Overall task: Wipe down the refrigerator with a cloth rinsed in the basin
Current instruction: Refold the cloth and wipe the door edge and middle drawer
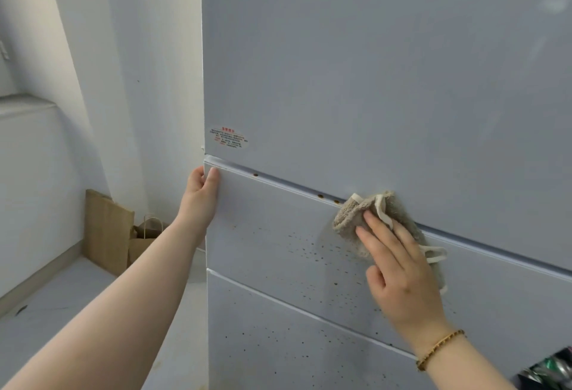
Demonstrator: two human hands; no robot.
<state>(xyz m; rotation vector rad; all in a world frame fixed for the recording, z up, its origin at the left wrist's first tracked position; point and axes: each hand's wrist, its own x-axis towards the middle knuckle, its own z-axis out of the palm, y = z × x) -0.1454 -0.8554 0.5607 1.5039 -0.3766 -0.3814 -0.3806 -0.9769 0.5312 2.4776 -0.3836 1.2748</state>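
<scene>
Hands | right hand (399,269) flat, straight fingers pressing beige terry cloth (356,214) onto pale-grey metal refrigerator (371,64) door seam at 4 o'clock | left hand (202,187) at 9 o'clock curls round middle door (263,235) edge, probably steadying it against the push | brown specks (309,250) at 6 o'clock unwiped | basin unseen

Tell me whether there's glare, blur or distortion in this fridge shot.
Head view: soft, even light; faint glare high right on the pale blue-grey refrigerator; its door seams slant, likely wide-angle tilt; green-and-black clutter, bottom right, is blurred; the beige terry cloth is sharp.
</scene>
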